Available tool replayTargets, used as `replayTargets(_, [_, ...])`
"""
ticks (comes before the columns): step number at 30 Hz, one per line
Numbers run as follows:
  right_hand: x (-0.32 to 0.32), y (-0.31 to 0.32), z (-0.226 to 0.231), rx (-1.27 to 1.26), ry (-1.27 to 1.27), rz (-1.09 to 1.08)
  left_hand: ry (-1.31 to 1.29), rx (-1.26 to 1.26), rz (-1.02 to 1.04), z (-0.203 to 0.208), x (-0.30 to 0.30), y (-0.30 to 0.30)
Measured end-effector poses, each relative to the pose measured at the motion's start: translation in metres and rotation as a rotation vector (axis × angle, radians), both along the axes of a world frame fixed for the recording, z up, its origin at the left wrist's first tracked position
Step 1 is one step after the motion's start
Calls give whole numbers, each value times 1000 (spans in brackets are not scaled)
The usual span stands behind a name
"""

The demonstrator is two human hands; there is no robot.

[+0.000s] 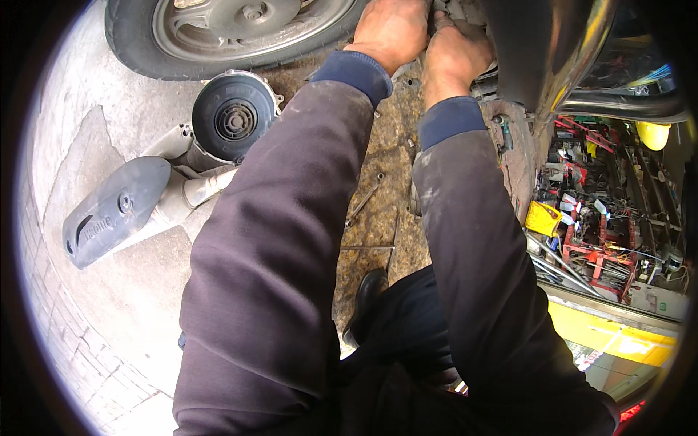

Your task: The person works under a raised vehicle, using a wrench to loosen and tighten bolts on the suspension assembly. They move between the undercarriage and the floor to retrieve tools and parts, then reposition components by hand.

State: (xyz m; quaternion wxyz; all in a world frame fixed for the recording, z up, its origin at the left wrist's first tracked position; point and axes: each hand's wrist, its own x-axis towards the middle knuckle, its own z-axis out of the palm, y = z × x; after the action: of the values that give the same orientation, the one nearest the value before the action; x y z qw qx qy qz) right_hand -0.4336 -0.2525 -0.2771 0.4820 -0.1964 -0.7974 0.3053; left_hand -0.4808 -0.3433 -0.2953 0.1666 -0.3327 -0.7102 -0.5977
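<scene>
Both my arms reach forward to the underside of a motor scooter, beside its wheel (240,36). My left hand (392,33) is at the upper edge, next to the tire; its fingers are cut off or hidden. Close on its right, my right hand (458,58) has its fingers curled against dirty metal parts (465,13) of the machine. The thumb points away from me, and what lies in the grip is hidden. The scooter's dark body panel (518,51) hangs just right of that hand.
On the ground at left lie a round black cover (236,116) and an exhaust muffler (120,211) with a dark shield. A wrench (365,200) and a thin T-shaped rod (393,243) lie between my arms. Crowded tool racks (603,211) stand at right, beside a yellow ledge (618,336).
</scene>
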Motion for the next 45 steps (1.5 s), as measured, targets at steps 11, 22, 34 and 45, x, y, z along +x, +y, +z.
replayTargets(11, [9,-15,10,161,-101,-92,41,45,43,-4,1,4])
replayTargets(22, [6,-8,12,287,-278,-176,148,-42,64,-4,-3,2])
replayTargets(34, [-7,-12,12,-200,11,-7,127,-21,-22,-4,-8,-3])
replayTargets(45, [-3,-17,24,-402,-323,-99,191,-52,-12,-5,-15,-3])
